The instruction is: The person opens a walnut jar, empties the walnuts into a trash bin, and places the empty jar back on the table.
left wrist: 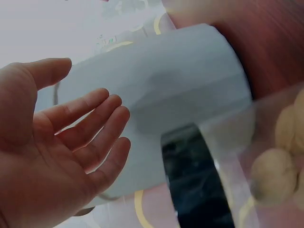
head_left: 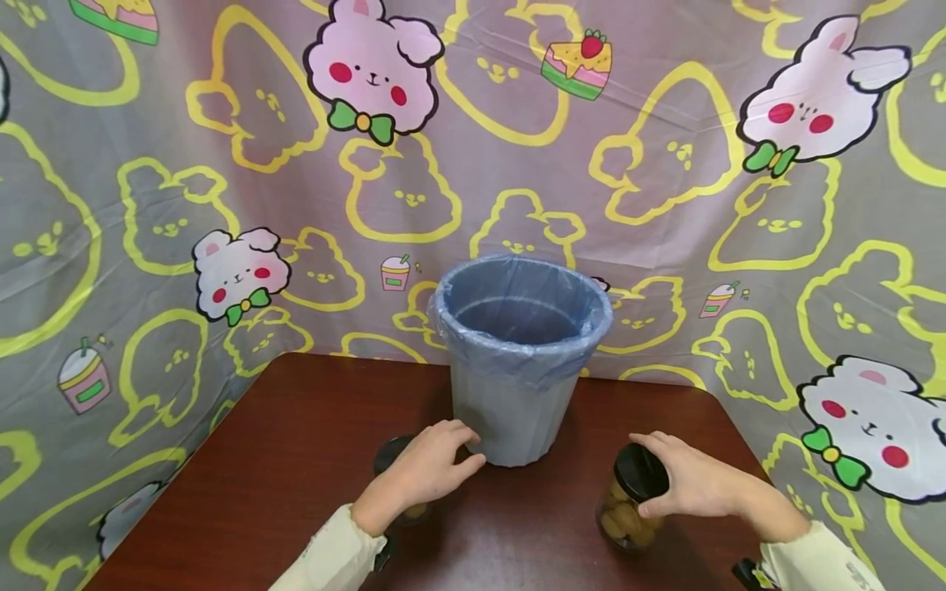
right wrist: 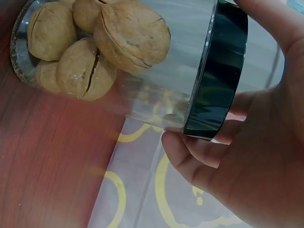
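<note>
My right hand (head_left: 698, 480) grips a clear jar of walnuts (head_left: 622, 521) by its black lid (head_left: 641, 472), on the right part of the table. In the right wrist view, thumb and fingers reach round that lid (right wrist: 221, 71), and several walnuts (right wrist: 130, 35) lie toward the jar's bottom. My left hand (head_left: 429, 468) is held beside a second black-lidded jar (head_left: 392, 451), which it partly hides in the head view. Its fingers (left wrist: 90, 118) are loosely spread and hold nothing in the left wrist view, where the second lid (left wrist: 194, 175) and its walnuts (left wrist: 275, 175) also show.
A grey bin (head_left: 510, 419) lined with a blue plastic bag (head_left: 532, 357) stands upright between and beyond the hands. The dark red-brown table (head_left: 296, 443) ends against a cartoon-printed cloth (head_left: 658, 238) at the back and sides.
</note>
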`<state>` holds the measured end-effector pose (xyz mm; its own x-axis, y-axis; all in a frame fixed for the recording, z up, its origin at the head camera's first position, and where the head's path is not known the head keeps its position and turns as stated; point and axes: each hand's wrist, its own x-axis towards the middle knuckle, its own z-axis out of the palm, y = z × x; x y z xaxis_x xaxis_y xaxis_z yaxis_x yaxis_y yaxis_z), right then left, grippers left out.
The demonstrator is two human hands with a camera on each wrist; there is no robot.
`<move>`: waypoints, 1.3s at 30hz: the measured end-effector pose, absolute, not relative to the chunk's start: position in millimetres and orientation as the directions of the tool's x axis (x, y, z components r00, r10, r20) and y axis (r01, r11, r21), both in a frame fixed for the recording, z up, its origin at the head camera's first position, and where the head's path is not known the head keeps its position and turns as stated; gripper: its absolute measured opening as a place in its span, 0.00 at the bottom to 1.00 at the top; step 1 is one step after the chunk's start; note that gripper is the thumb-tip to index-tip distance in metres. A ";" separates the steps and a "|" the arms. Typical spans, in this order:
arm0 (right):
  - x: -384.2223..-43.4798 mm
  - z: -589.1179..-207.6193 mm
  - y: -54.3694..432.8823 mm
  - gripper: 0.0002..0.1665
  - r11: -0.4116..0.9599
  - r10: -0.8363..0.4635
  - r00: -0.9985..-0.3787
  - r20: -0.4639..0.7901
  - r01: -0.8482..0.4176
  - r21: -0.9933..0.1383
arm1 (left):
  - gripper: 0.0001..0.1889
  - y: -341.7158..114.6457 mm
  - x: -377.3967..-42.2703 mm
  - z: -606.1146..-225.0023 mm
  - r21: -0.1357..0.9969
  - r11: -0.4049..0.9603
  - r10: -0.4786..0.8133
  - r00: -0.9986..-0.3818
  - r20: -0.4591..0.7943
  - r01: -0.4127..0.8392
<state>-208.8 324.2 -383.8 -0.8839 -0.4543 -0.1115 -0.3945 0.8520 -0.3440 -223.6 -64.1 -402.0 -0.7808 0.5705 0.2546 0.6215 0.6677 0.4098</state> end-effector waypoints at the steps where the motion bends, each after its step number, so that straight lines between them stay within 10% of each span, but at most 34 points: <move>1: -208.8 -384.4 324.2 0.58 0.853 -0.453 -0.884 -0.113 -0.393 -0.344 | 0.16 -62.7 -223.3 -402.5 0.411 0.667 0.574 -0.780 0.248 0.621; 39: -205.3 -390.1 300.1 0.47 0.765 -0.469 -0.870 0.155 -0.487 -0.422 | 0.29 -26.0 -209.1 -440.9 0.452 0.643 0.624 -0.765 0.157 0.618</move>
<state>-205.3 300.1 -390.1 -0.8696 -0.4687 0.1552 -0.4873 0.7646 -0.4218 -209.1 -26.0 -440.9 -0.7652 0.6243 0.1574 0.6178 0.6433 0.4522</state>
